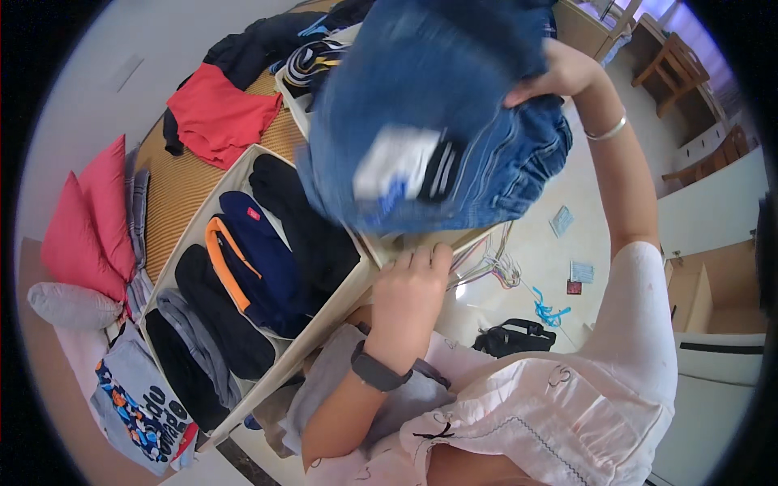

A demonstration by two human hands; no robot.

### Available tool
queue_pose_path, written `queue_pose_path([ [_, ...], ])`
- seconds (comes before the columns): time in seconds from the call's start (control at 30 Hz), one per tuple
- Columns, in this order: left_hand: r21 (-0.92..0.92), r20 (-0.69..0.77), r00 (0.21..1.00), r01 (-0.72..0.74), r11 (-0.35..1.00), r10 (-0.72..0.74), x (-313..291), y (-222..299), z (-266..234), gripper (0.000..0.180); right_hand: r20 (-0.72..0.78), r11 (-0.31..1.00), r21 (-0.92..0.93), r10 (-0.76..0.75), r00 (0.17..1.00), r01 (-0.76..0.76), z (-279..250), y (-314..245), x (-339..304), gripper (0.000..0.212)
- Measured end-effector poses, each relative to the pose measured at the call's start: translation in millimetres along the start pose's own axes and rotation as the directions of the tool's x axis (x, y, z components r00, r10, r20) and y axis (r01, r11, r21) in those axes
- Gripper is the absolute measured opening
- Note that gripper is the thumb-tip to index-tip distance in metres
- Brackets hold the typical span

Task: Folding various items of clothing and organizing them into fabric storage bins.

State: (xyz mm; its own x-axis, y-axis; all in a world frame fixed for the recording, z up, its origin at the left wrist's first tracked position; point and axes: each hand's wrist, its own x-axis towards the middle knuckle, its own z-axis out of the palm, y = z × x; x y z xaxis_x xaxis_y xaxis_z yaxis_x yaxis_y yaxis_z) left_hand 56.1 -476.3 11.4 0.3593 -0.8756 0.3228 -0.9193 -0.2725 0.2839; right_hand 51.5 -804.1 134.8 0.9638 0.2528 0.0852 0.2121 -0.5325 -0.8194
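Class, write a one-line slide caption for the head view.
The right hand holds up a blue denim garment while the left hand is beside a cream box of folded clothes.

At left, a red shirt and a box are carried by the bed; lower right, a bag by the floor.

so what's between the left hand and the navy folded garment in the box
In the head view, a black garment and the pale box wall separate the left hand from the navy garment.
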Motion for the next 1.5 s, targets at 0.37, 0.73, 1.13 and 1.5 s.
queue_pose_path([
  [0.37, -0.240, 0.516, 0.856, 0.116, 0.964, 0.026, 61, -36, -17, 0.032, -0.084, 0.910, -0.311, 0.261, 0.962, -0.274, -14, -32, 29, 0.063],
  [0.73, -0.370, 0.648, 0.736, 0.082, 0.926, 0.193, 141, -112, 34, 0.044, 0.088, 0.955, -0.201, 0.240, 0.967, -0.219, -18, -11, 29, 0.068],
  [1.13, -0.331, 0.426, 0.875, 0.385, 0.862, -0.228, 148, -129, 42, 0.048, 0.452, 0.748, 0.116, 0.546, 0.706, -0.653, 16, 14, 82, 0.070],
  [1.5, 0.005, 0.518, 0.780, 0.407, 0.913, -0.351, 99, -134, 108, 0.052, 0.357, 0.969, 0.114, 0.166, 0.919, -0.219, 9, 7, 36, 0.040],
])
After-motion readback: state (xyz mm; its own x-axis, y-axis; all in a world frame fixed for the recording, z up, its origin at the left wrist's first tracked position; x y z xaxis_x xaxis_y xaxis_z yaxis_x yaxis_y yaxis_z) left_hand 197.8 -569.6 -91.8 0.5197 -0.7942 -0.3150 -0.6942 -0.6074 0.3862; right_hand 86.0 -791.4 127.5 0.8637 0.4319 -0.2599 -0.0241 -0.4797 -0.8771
